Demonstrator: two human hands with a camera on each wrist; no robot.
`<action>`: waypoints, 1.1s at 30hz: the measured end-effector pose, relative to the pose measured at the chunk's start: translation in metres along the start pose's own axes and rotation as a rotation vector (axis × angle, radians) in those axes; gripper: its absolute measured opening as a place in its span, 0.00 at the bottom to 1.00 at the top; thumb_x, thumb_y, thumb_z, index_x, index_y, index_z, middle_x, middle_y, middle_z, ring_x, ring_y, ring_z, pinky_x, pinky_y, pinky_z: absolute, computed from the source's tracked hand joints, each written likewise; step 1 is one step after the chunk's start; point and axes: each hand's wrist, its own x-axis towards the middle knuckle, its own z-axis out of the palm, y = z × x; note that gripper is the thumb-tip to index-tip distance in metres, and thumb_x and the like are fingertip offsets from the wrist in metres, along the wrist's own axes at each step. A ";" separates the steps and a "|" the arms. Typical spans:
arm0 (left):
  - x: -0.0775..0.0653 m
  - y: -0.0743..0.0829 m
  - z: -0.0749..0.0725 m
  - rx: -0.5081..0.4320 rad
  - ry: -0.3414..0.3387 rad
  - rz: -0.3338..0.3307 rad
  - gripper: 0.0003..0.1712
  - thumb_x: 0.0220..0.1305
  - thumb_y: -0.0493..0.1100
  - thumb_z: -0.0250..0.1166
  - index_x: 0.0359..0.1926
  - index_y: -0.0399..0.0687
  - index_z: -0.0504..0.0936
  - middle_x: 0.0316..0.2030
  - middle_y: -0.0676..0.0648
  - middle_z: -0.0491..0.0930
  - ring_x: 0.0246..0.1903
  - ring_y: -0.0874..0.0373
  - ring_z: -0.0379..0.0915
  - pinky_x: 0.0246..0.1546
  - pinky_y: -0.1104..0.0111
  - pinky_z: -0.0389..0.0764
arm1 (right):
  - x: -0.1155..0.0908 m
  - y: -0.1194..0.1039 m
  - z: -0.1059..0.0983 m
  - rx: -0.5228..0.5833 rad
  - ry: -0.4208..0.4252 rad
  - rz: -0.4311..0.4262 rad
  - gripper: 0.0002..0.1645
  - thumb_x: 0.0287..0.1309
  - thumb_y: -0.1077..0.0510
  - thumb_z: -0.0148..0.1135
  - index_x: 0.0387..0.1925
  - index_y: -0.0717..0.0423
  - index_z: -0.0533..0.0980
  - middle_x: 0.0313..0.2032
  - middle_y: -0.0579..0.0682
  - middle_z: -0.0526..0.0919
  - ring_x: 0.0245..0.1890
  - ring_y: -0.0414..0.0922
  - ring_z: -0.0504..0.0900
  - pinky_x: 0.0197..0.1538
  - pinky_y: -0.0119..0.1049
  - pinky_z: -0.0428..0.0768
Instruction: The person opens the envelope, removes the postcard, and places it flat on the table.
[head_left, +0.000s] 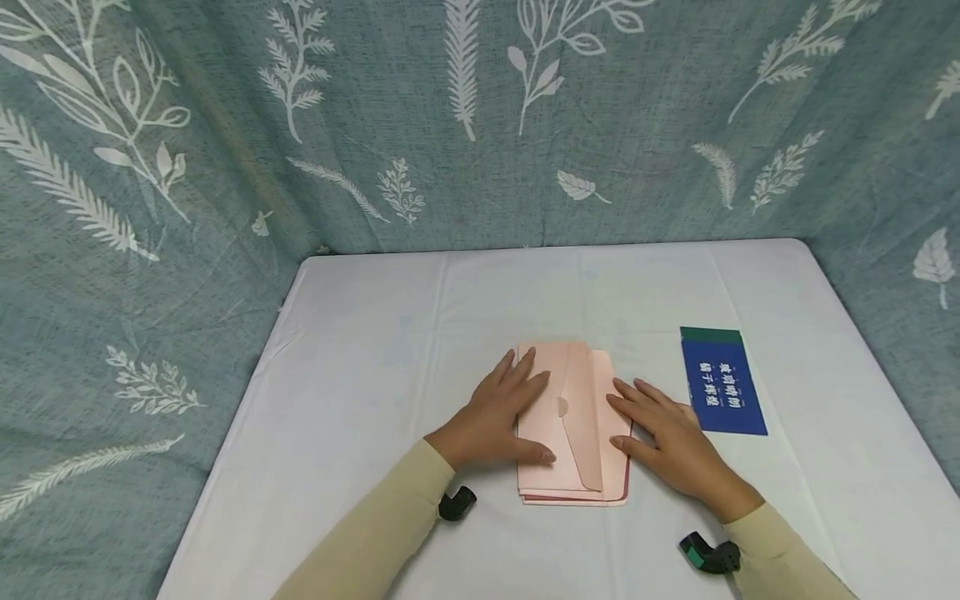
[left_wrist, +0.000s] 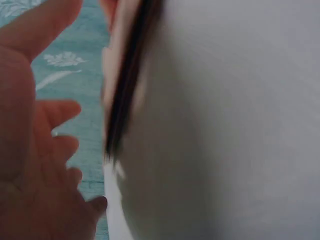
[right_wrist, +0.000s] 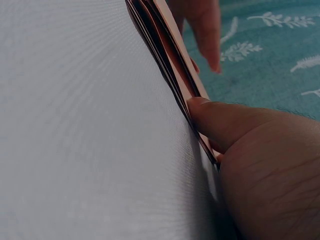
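Observation:
A small stack of pale pink envelopes [head_left: 581, 383] lies near the middle of the table, the top one with its pointed flap folded across the front. My left hand [head_left: 498, 412] is spread over the stack's left side, thumb toward its lower part; whether it presses down I cannot tell. At the right side, my right hand [head_left: 667, 437] has its fingertips on the stack's edge. In the right wrist view the right thumb [right_wrist: 225, 117] touches the layered edges of the envelopes [right_wrist: 172, 65]. The left wrist view shows the stack's edge [left_wrist: 125, 85] blurred and dark.
A blue card [head_left: 723, 383] with a green top strip and white characters lies right of the right hand. White cloth covers the table [head_left: 360, 333]. A green leaf-patterned curtain [head_left: 420, 100] hangs behind and at both sides. Black devices [head_left: 457, 504] sit at both wrists.

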 end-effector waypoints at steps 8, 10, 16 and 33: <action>0.002 -0.004 0.009 0.153 -0.157 0.029 0.76 0.56 0.77 0.77 0.89 0.52 0.44 0.87 0.51 0.28 0.83 0.51 0.15 0.80 0.45 0.31 | 0.001 0.000 -0.002 -0.001 -0.005 0.009 0.37 0.73 0.46 0.71 0.77 0.54 0.75 0.80 0.53 0.67 0.81 0.61 0.57 0.68 0.60 0.57; 0.003 -0.004 0.009 0.165 -0.159 0.031 0.76 0.57 0.77 0.76 0.89 0.52 0.43 0.87 0.51 0.27 0.83 0.51 0.15 0.79 0.45 0.30 | 0.001 0.000 -0.003 0.003 -0.003 0.009 0.37 0.73 0.47 0.72 0.76 0.55 0.75 0.80 0.53 0.67 0.81 0.61 0.57 0.68 0.60 0.57; 0.002 -0.005 0.009 0.156 -0.163 0.025 0.75 0.58 0.76 0.76 0.89 0.52 0.43 0.87 0.52 0.26 0.83 0.52 0.14 0.79 0.45 0.29 | 0.003 -0.002 -0.005 0.045 0.009 0.020 0.35 0.75 0.48 0.71 0.75 0.57 0.76 0.80 0.54 0.67 0.81 0.62 0.58 0.72 0.65 0.58; 0.004 -0.006 0.011 0.184 -0.164 0.018 0.75 0.58 0.78 0.75 0.89 0.53 0.42 0.87 0.52 0.25 0.83 0.52 0.14 0.79 0.45 0.30 | 0.015 -0.034 0.003 0.089 0.206 -0.009 0.35 0.71 0.58 0.73 0.75 0.61 0.75 0.78 0.55 0.71 0.76 0.59 0.69 0.72 0.61 0.69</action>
